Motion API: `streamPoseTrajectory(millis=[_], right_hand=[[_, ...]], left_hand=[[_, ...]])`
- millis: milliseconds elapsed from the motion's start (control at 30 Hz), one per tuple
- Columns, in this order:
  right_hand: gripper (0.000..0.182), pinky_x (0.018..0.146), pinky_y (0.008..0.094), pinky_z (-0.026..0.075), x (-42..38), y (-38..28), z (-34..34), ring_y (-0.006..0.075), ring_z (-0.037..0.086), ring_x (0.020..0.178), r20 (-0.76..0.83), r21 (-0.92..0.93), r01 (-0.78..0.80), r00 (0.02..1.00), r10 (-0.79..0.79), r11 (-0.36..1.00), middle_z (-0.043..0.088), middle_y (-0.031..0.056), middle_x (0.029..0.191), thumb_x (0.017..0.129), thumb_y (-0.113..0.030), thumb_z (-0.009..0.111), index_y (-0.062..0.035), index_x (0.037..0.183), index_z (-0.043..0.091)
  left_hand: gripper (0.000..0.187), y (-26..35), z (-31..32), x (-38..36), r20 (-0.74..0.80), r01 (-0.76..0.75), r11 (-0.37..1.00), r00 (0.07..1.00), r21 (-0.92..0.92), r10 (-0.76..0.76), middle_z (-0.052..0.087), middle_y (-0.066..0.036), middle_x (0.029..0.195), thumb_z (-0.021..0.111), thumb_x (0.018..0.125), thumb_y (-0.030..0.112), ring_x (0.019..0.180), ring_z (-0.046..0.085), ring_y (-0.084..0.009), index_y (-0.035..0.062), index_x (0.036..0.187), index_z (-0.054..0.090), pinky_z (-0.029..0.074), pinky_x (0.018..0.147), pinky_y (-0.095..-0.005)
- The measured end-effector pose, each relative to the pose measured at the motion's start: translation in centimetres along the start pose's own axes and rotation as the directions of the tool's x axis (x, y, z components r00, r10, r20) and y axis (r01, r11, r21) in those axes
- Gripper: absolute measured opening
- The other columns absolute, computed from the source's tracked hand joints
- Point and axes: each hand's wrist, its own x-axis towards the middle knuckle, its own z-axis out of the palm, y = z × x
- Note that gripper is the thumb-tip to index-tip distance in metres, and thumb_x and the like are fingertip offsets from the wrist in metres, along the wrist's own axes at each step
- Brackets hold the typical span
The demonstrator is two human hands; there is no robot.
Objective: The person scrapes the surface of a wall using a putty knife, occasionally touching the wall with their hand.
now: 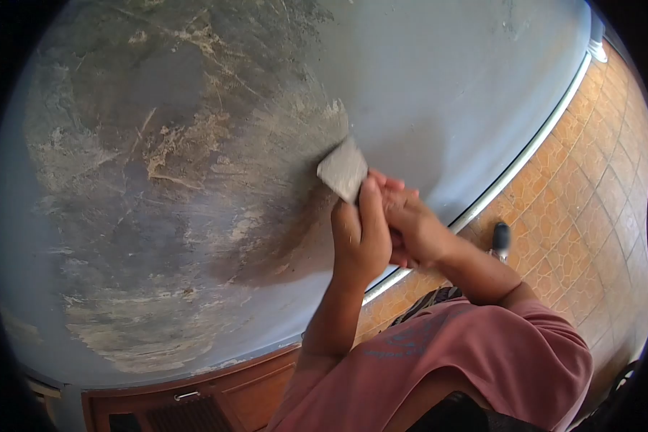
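A flat scraper (343, 170) with a broad, dusty grey blade rests against or very near the wall (410, 86). Its handle is hidden inside my hands. My left hand (363, 237) is closed at the base of the blade, the thumb along it. Close against it on the right, my right hand (416, 227) is also closed around the handle, its fingers partly hidden. Left of the blade lies a large rough patch (194, 137) of bare, scratched grey and tan surface. Smooth blue-grey paint covers the wall to the right.
A pale strip (515, 167) edges the wall along the orange tiled floor (561, 209). A dark shoe (502, 239) stands on the tiles, and a person's white shoe (597, 51) shows at the upper right. Reddish-brown woodwork (259, 392) with a metal handle (187, 395) sits at lower left.
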Motion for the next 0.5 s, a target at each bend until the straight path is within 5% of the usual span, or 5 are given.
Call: streamPoseTrajectory(millis=[67, 167, 300, 367, 500], right_hand=[[0.033, 0.027, 0.0212, 0.03, 0.0, 1.7, 0.0, 0.0083, 0.04, 0.033, 0.022, 0.029, -0.033, 0.999, 0.033, 0.999, 0.044, 0.0003, 0.056, 0.101, -0.034, 0.035, -0.0066, 0.112, 0.051], [0.035, 0.031, 0.0233, 0.029, 0.2, -0.3, 0.5, 0.0087, 0.038, 0.036, -0.087, -0.108, 0.06, 0.994, -0.069, 0.992, 0.041, -0.0014, 0.053, 0.101, -0.038, 0.035, -0.0078, 0.096, 0.052], [0.033, 0.032, 0.0231, 0.03, 0.7, -2.7, -0.3, 0.0091, 0.038, 0.036, 0.023, -0.041, 0.116, 0.993, -0.115, 0.992, 0.04, -0.0013, 0.054, 0.102, -0.037, 0.035, -0.0096, 0.089, 0.05], [0.034, 0.032, 0.0225, 0.032, -0.1, -0.6, -0.4, 0.0093, 0.04, 0.036, 0.052, 0.003, 0.021, 0.998, -0.022, 1.0, 0.044, 0.0001, 0.056, 0.102, -0.035, 0.034, -0.0064, 0.095, 0.051], [0.035, 0.031, 0.0211, 0.034, -0.1, 1.1, -0.5, 0.0083, 0.043, 0.036, 0.018, -0.109, 0.015, 1.0, -0.013, 0.994, 0.049, 0.0004, 0.059, 0.102, -0.033, 0.034, -0.0045, 0.107, 0.053]], left_hand=[[0.025, -1.3, -0.6, -1.0, -0.057, 0.038, 0.999, 0.998, -0.032, -0.039, 0.061, -0.014, 0.086, 0.035, 0.1, 0.015, 0.081, 0.067, -0.0237, -0.0039, 0.093, 0.048, 0.053, 0.071, -0.0329], [0.025, -0.9, -0.1, 0.5, -0.025, -0.062, 0.996, 0.998, 0.062, 0.064, 0.061, -0.014, 0.086, 0.036, 0.1, 0.016, 0.08, 0.067, -0.0226, -0.0039, 0.092, 0.049, 0.052, 0.07, -0.0323], [0.026, 1.4, 1.3, 2.3, 0.058, -0.085, 0.994, 0.995, 0.064, 0.081, 0.062, -0.014, 0.086, 0.037, 0.1, 0.017, 0.081, 0.066, -0.0208, -0.0042, 0.092, 0.05, 0.052, 0.071, -0.0317], [0.025, 0.4, 1.0, 0.1, -0.022, -0.038, 0.999, 0.999, 0.03, 0.038, 0.059, -0.017, 0.088, 0.034, 0.099, 0.019, 0.08, 0.067, -0.0307, -0.0025, 0.097, 0.047, 0.054, 0.07, -0.0375], [0.026, -1.5, 0.1, -0.3, -0.036, -0.003, 1.0, 0.999, -0.001, 0.003, 0.058, -0.016, 0.088, 0.033, 0.098, 0.019, 0.081, 0.066, -0.0316, -0.0035, 0.097, 0.047, 0.055, 0.071, -0.0387]])
